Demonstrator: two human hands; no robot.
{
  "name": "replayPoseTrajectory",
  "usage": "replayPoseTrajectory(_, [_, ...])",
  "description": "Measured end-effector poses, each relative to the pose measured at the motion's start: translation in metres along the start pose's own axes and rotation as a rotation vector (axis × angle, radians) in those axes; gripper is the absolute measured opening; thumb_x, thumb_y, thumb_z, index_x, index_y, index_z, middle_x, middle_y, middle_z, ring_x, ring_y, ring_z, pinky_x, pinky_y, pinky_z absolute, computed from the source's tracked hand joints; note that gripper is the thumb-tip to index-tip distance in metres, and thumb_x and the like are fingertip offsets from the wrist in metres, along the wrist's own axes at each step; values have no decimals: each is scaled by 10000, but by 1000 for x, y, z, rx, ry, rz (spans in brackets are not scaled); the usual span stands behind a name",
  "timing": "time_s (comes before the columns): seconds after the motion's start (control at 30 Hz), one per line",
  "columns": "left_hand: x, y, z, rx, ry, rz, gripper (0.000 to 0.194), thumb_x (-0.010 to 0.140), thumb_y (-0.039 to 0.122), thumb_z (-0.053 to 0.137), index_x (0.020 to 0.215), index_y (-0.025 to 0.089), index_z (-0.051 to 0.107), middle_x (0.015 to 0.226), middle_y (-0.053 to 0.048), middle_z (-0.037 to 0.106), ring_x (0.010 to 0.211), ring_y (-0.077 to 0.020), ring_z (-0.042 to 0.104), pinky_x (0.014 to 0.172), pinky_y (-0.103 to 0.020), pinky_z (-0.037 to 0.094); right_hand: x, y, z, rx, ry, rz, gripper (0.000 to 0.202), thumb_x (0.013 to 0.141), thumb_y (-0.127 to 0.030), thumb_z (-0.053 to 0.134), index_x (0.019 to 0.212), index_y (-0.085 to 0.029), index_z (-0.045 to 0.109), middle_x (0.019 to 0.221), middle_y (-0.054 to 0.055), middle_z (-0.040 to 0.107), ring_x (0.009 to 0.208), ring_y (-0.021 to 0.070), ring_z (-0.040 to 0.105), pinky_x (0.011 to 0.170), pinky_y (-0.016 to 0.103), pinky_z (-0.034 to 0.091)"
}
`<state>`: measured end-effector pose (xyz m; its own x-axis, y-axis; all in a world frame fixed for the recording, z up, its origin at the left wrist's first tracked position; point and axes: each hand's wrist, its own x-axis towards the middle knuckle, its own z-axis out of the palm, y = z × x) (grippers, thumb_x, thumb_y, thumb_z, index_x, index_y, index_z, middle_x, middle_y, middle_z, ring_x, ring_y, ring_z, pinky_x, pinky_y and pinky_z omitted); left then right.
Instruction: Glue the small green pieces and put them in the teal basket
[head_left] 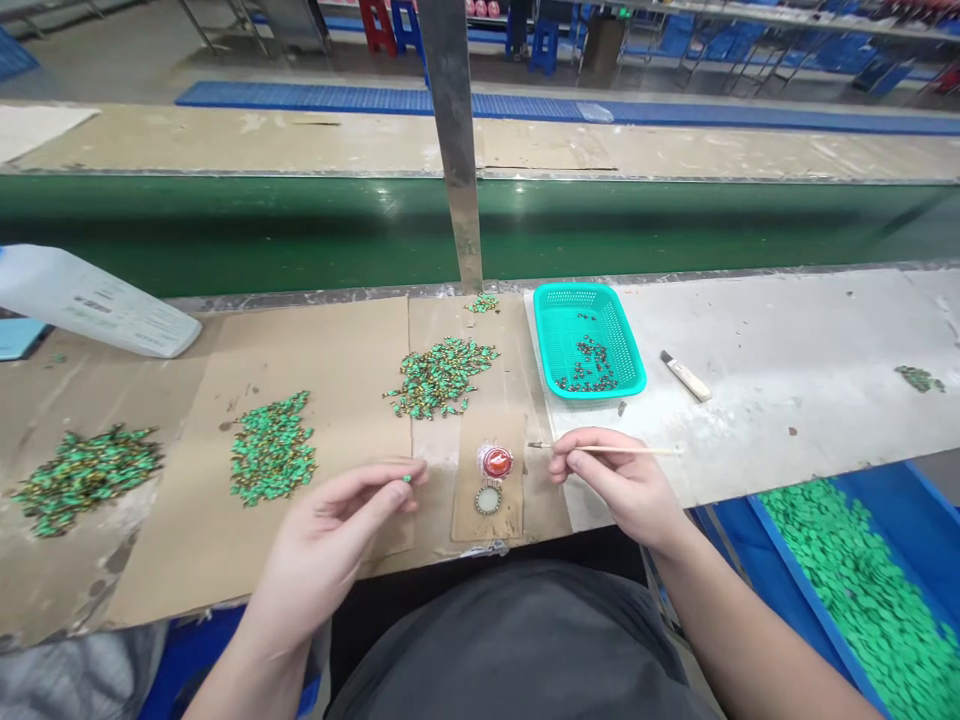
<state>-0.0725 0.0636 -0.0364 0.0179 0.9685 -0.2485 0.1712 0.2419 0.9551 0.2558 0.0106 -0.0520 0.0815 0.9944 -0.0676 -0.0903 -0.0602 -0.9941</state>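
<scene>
Pinches a tiny green piece [406, 478] in the left hand [337, 520]; clamps a thin, pale-handled brush [652, 451] in the curled right hand [626, 488].

Bench [45, 395] bears cardboard [337, 350], green-gold piles [274, 450], teal basket [637, 365]

Between the left fingers [391, 493], a tiny piece [406, 478] is bright green. Left of them, the pile [274, 450] is speckled green and gold-brown. Right of them, the disc [498, 462] is glossy red with a white mark. Beyond the right fingers [585, 462], the perforated basket [553, 318] is turquoise; its bits [594, 352] look dark, possibly reddish brown. The paintbrush [652, 450] between the right fingers has a cream handle.
</scene>
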Motion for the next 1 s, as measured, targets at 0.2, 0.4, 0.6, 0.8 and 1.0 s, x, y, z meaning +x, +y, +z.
replayPoseTrajectory(0.2, [-21, 0, 21, -72, -92, -86, 461, 684, 664, 1129, 790, 256, 943, 719, -107, 889, 669, -307, 860, 691, -421, 778, 19, 26, 5, 80, 39, 17, 526, 902, -762, 1009, 997, -253, 921, 938, 79, 896, 850, 273, 879, 877, 477, 778])
replayPoseTrajectory(0.4, [-24, -2, 23, -78, -101, -96, 347, 739, 537, 1111, 793, 270, 896, 664, -24, 763, 601, -202, 692, 542, -267, 621, 21, 37, 14, 108, 49, 67, 560, 900, -767, 1011, 963, -233, 856, 883, 74, 895, 802, 268, 902, 872, 478, 798])
replayPoseTrajectory(0.6, [-28, -2, 26, -73, -124, -99, 300, 780, 519, 1068, 836, 283, 891, 725, -7, 699, 650, -192, 593, 572, -263, 570, 19, 36, 17, 80, 43, 90, 551, 905, -754, 1011, 936, -231, 843, 876, 74, 881, 793, 264, 891, 861, 466, 794])
replayPoseTrajectory(0.8, [-29, -1, 28, -114, -175, -159, 362, 776, 556, 1065, 812, 265, 852, 696, -20, 710, 645, -207, 623, 596, -295, 598, 18, 37, 17, 77, 36, 103, 557, 898, -751, 1016, 995, -238, 825, 914, 76, 889, 868, 271, 908, 883, 451, 785])
replayPoseTrajectory(1.0, [-27, 1, 37, -189, -188, -222, 419, 783, 609, 1059, 846, 256, 843, 813, -78, 843, 700, -247, 726, 685, -366, 666, 17, 34, 15, 91, 0, 113, 495, 919, -685, 1019, 1007, -245, 810, 991, 97, 914, 941, 285, 918, 940, 486, 779])
